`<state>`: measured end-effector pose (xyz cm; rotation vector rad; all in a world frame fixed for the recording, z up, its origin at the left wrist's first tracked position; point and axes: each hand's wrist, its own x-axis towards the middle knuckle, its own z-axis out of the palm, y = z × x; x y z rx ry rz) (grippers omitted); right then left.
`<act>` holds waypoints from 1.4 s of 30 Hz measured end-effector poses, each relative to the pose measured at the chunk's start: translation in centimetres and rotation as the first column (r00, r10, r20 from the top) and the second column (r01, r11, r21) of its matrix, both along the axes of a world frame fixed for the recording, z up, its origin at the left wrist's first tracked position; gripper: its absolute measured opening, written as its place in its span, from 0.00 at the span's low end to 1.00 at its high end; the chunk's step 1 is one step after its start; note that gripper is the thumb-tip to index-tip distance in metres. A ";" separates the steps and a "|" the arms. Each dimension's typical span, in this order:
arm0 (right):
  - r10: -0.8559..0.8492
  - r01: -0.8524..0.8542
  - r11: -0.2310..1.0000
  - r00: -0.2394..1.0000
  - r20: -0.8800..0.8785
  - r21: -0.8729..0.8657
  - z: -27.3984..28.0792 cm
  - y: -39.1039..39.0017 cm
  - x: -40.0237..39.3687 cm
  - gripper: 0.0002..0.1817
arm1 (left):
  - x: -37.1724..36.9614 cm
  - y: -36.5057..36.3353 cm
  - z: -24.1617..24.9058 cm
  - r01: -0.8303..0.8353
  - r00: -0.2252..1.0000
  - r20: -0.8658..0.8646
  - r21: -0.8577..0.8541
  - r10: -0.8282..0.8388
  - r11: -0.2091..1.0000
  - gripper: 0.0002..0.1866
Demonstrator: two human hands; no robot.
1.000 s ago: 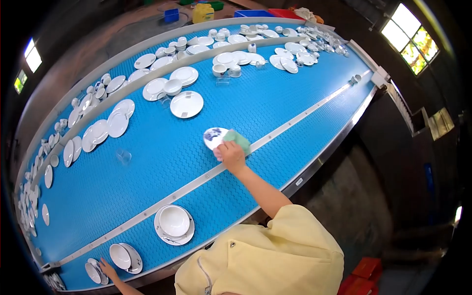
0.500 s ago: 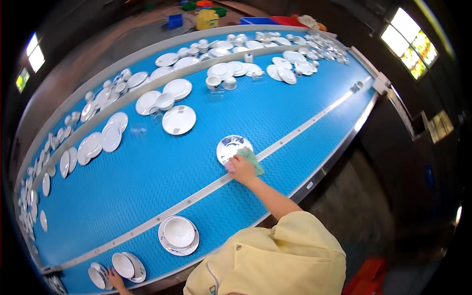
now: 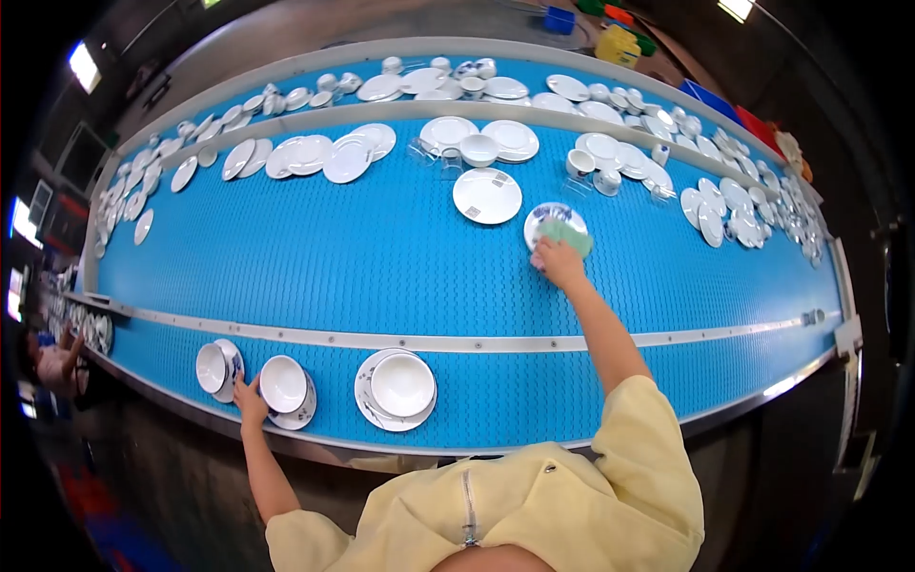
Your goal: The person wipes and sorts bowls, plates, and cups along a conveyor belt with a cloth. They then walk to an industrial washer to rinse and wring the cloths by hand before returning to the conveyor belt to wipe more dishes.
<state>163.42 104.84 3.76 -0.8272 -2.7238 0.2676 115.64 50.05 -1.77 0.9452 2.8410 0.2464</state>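
My right hand (image 3: 559,262) is closed on a green cloth (image 3: 570,234), with something pink at its edge. The cloth lies over part of a blue-patterned white plate (image 3: 539,221), past the near rail. A plain white plate (image 3: 487,195) lies just left of it. At the near strip, my left hand (image 3: 250,400) rests with fingers apart between two bowl-and-plate stacks. Its fingertips are at the edge of the left stack's plate (image 3: 227,389), close to the white bowl (image 3: 283,383) of the other. To the right, another bowl (image 3: 401,385) sits on a patterned plate (image 3: 368,405).
A metal rail (image 3: 457,343) divides the blue belt (image 3: 315,257) lengthwise, and another rail (image 3: 315,118) runs farther back. Plates, bowls, cups and glasses crowd the far side. A co-worker (image 3: 59,362) is at the far left. Coloured bins (image 3: 559,20) stand beyond the belt.
My view has turned left. My right hand, cloth and the patterned plate have moved away from the near rail, closer to the plain plate. My left hand stays by the bowl stacks.
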 end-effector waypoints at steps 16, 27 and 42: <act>0.197 -0.180 0.937 0.980 0.027 -0.298 0.8 -19.0 -4.3 0.20 | 16.4 6.3 1.7 -0.086 0.996 -0.013 0.083 0.088 0.993 0.17; 0.269 -0.260 0.951 0.963 0.033 -0.170 0.4 -16.9 4.3 0.09 | 24.3 9.6 2.7 -0.080 0.973 -0.210 0.090 0.098 0.993 0.11; -0.070 0.193 0.893 0.952 0.299 -0.406 2.4 -5.4 43.4 0.21 | 58.2 23.3 8.7 0.291 0.955 0.009 0.180 -0.298 0.940 0.18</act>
